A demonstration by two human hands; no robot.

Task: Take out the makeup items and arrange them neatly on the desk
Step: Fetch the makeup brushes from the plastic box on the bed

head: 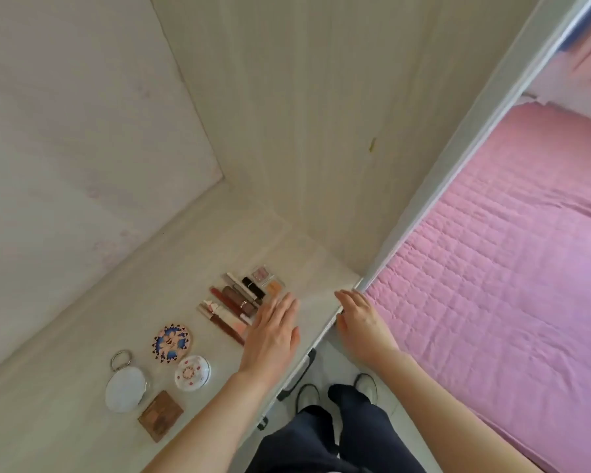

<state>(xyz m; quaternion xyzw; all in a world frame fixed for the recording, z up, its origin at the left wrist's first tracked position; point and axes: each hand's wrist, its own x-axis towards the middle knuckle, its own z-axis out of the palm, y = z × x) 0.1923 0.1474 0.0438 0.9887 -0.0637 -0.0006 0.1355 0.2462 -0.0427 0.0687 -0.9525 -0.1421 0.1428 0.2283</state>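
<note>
Worktop (pixel 116 302) looks nearly done: left hand (pixel 273 332) flat, fingers straight and empty, right hand (pixel 359 319) loose and empty at the edge, round compacts (pixel 170 343) placed, lip tubes (pixel 231 307) lined up, probably only final nudges left.

1. This is a home bedroom: a bed (pixel 509 285) under a pink quilted cover fills the right side, just beside the desk.
2. The desk (pixel 65 404) is pale wood-grain and fits into a corner, with a matching upright panel (pixel 304 114) between it and the bed.
3. Personal makeup lies on the desk:
   - a row of lip-gloss tubes and lipsticks (pixel 232 302)
   - a flower-patterned round compact (pixel 170 343)
   - a white round compact (pixel 192 373)
   - a round case with a metal ring (pixel 125 392)
   - a brown eyeshadow palette (pixel 160 415)
4. A dark drawer handle (pixel 299 373) shows below the desk's front edge.
5. The person stands on a pale floor (pixel 331 360) in light shoes (pixel 307 396) and dark trousers (pixel 321 438).
</note>
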